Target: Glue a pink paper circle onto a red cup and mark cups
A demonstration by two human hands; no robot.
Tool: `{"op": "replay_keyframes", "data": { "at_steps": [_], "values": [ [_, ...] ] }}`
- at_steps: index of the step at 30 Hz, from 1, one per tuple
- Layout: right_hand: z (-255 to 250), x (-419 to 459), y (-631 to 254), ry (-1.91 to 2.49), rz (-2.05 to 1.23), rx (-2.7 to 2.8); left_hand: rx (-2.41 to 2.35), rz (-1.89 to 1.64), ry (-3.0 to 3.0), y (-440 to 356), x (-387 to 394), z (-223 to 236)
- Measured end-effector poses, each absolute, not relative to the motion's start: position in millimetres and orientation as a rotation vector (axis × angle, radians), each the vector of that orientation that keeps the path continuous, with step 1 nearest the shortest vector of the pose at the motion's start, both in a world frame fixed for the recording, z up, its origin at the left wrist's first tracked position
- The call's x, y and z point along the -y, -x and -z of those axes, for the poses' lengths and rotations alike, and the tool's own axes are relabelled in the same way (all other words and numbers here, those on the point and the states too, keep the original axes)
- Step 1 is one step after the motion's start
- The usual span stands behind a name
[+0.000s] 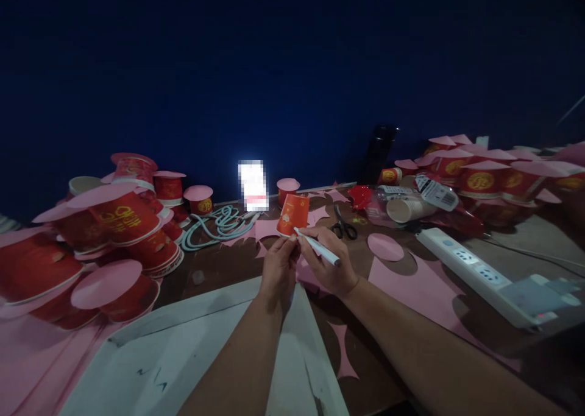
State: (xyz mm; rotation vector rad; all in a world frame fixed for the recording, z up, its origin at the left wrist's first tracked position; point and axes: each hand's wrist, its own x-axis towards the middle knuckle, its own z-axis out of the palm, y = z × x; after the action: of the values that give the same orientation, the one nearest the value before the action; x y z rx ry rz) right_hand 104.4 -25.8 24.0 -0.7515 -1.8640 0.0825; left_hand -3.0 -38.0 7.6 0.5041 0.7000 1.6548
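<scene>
My left hand [278,268] is closed on the rim of a red paper cup [293,214], which stands upside down on a sheet of pink paper [267,228] in the middle of the table. My right hand [327,266] grips a white pen [317,247], its tip touching the cup's rim near my left fingers. Both forearms reach in from the bottom of the picture.
Piles of red cups capped with pink paper discs lie at the left [114,221] and at the back right [479,175]. Black scissors [343,226], a cut pink disc [385,246], a white power strip [475,270], a coiled cable [219,224] and a lit phone [253,186] surround my hands. A white board [183,355] lies near me.
</scene>
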Motion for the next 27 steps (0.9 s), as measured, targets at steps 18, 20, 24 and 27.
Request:
{"op": "replay_keyframes", "data": {
  "at_steps": [18,20,24,27],
  "values": [
    [-24.4,26.5,-103.7,0.749,-0.081,1.855,-0.698,-1.645,-0.520,3.5,40.8,-11.0],
    [-24.6,27.0,-103.5,0.751,-0.106,1.850,-0.691,-1.645,-0.513,3.7,40.7,-10.1],
    [-26.5,28.9,-103.2,0.747,-0.135,1.842,-0.668,-1.652,-0.499,4.4,39.8,-7.3],
    [-27.6,29.7,-103.0,0.741,-0.151,1.831,-0.657,-1.645,-0.494,4.8,39.5,-7.1]
  ]
}}
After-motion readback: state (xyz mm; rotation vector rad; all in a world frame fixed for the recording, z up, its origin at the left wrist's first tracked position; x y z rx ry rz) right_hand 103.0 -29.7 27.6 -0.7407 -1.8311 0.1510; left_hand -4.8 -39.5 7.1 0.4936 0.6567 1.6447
